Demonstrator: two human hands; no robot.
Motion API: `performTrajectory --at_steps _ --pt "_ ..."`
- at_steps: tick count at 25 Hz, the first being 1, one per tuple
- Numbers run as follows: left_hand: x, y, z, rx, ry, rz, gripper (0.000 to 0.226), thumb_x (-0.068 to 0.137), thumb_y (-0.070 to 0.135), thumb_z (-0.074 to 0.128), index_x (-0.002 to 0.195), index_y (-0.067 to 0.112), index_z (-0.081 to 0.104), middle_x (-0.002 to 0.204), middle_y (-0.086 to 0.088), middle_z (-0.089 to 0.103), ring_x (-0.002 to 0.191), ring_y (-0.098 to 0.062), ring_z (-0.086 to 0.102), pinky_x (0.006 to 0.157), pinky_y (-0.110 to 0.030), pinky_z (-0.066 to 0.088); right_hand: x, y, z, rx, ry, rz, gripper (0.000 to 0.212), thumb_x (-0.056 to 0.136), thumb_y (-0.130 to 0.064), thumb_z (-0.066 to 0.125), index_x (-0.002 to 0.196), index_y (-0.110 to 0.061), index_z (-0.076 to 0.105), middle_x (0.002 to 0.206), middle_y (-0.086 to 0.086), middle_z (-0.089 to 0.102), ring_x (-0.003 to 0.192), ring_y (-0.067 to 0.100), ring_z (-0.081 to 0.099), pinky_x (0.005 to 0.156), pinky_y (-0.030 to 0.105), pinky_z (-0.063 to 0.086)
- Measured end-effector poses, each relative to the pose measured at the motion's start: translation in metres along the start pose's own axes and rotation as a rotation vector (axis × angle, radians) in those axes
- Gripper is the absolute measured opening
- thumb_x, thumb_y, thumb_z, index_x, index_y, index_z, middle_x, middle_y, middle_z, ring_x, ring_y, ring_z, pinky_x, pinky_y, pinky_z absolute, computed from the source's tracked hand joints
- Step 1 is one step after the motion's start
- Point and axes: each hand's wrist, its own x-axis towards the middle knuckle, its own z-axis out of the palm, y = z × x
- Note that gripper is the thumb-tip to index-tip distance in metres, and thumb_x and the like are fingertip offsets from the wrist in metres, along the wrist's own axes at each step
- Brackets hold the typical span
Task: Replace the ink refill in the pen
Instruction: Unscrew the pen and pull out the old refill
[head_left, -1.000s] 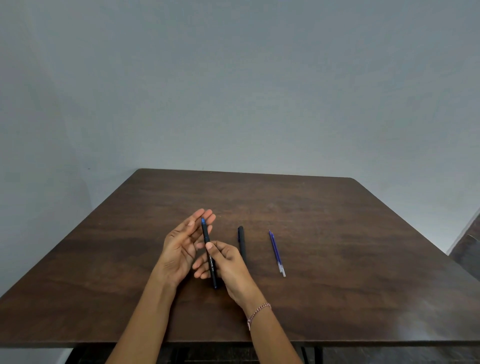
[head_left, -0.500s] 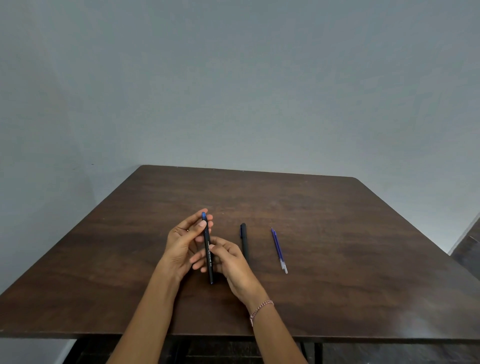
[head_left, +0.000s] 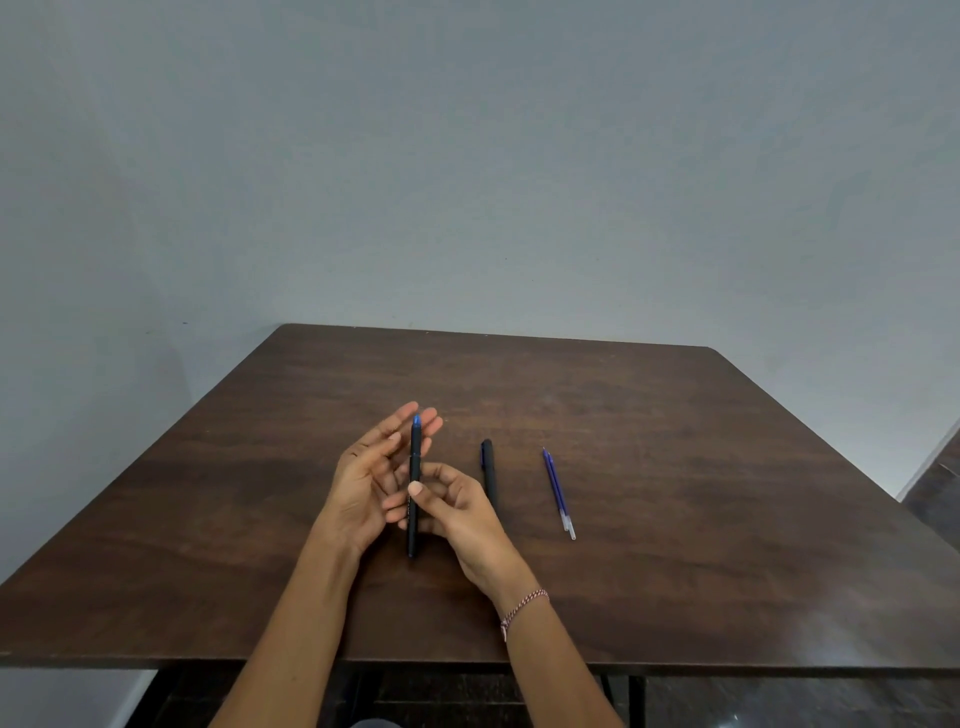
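Observation:
A black pen (head_left: 414, 488) with a blue far tip is held lengthwise above the brown table (head_left: 675, 467). My right hand (head_left: 457, 519) pinches its middle between thumb and fingers. My left hand (head_left: 374, 467) stands beside the pen's far half with fingers spread; its fingertips lie behind the blue tip and I cannot tell if they touch it. A black pen cap (head_left: 489, 474) lies on the table just right of my right hand. Two thin blue ink refills (head_left: 558, 493) lie side by side further right.
A plain grey wall stands behind the table. The table's near edge runs under my forearms, with dark floor below. A thread bracelet (head_left: 522, 608) is on my right wrist.
My left hand had closed its fingers around the pen's far end half a second ago; now those fingers are spread apart. My right hand keeps its grip.

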Motion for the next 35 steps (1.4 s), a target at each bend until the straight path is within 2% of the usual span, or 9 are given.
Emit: performTrajectory --at_steps 4,10,12,15,24,27,29,32,35 --pt "0.0 0.0 0.001 0.043 0.055 0.064 0.03 0.092 0.002 0.047 0.113 0.014 0.065 0.105 -0.008 0.072 0.085 -0.013 0.07 0.058 -0.019 0.056 0.001 0.003 -0.001 -0.041 -0.005 0.0 0.026 0.092 -0.012 0.061 0.116 -0.006 0.059 0.087 0.008 0.074 0.081 0.018 0.07 0.078 0.03 0.056" --pt "-0.002 0.002 0.003 0.112 0.088 0.111 0.039 0.076 0.016 0.064 0.115 0.023 0.065 0.085 0.001 0.067 0.063 -0.008 0.064 0.043 -0.018 0.049 0.004 0.007 -0.002 -0.067 0.022 -0.012 0.041 0.081 -0.015 0.075 0.117 -0.005 0.057 0.087 0.013 0.073 0.078 0.021 0.07 0.09 0.052 0.05" --pt "-0.001 0.002 0.001 0.071 0.067 0.078 0.034 0.083 0.023 0.058 0.117 0.019 0.064 0.099 -0.003 0.071 0.078 -0.013 0.069 0.053 -0.021 0.055 0.005 0.008 -0.001 -0.066 0.041 -0.024 0.042 0.079 -0.014 0.076 0.116 -0.004 0.057 0.086 0.014 0.073 0.077 0.023 0.069 0.089 0.054 0.049" --pt "-0.001 0.001 0.001 0.007 0.01 0.0 0.033 0.092 0.013 0.043 0.12 0.011 0.06 0.118 -0.012 0.067 0.109 -0.021 0.064 0.062 -0.022 0.057 0.005 0.008 -0.001 -0.049 0.072 -0.057 0.032 0.08 -0.014 0.075 0.108 -0.011 0.061 0.084 0.013 0.073 0.076 0.023 0.069 0.084 0.05 0.05" --pt "-0.003 0.002 0.007 0.155 0.102 0.127 0.048 0.072 0.007 0.066 0.118 0.022 0.062 0.095 0.001 0.068 0.071 -0.011 0.064 0.04 -0.016 0.047 0.007 0.011 -0.002 -0.083 0.041 -0.041 0.038 0.081 -0.018 0.075 0.114 -0.012 0.057 0.085 0.01 0.074 0.077 0.019 0.07 0.087 0.05 0.051" --pt "-0.001 0.003 0.006 0.117 0.086 0.092 0.037 0.086 0.013 0.055 0.121 0.02 0.06 0.114 -0.001 0.069 0.098 -0.016 0.063 0.048 -0.017 0.051 0.007 0.011 -0.002 -0.079 0.057 -0.05 0.037 0.081 -0.017 0.074 0.114 -0.011 0.057 0.085 0.011 0.074 0.077 0.02 0.07 0.088 0.051 0.05" --pt "-0.001 0.002 0.004 0.08 0.062 0.033 0.035 0.094 0.009 0.043 0.125 0.017 0.056 0.12 -0.007 0.067 0.105 -0.02 0.063 0.04 -0.019 0.048 0.007 0.01 -0.003 -0.06 0.065 -0.064 0.037 0.082 -0.016 0.073 0.115 -0.013 0.056 0.085 0.011 0.074 0.078 0.02 0.07 0.087 0.047 0.052" --pt "-0.001 0.0 0.004 0.128 0.051 0.019 0.035 0.092 0.006 0.049 0.122 0.02 0.059 0.108 -0.01 0.071 0.09 -0.017 0.07 0.031 -0.017 0.039 0.006 0.009 -0.003 -0.033 0.073 -0.078 0.037 0.085 -0.011 0.07 0.117 -0.017 0.053 0.083 0.01 0.074 0.077 0.018 0.071 0.079 0.031 0.055" --pt "-0.003 0.0 0.006 0.169 0.06 0.06 0.046 0.078 0.009 0.062 0.123 0.02 0.059 0.102 -0.011 0.068 0.062 -0.008 0.067 0.031 -0.016 0.04 0.006 0.01 -0.003 -0.051 0.075 -0.079 0.04 0.085 -0.01 0.069 0.119 -0.02 0.051 0.082 0.009 0.074 0.077 0.018 0.071 0.08 0.029 0.055"
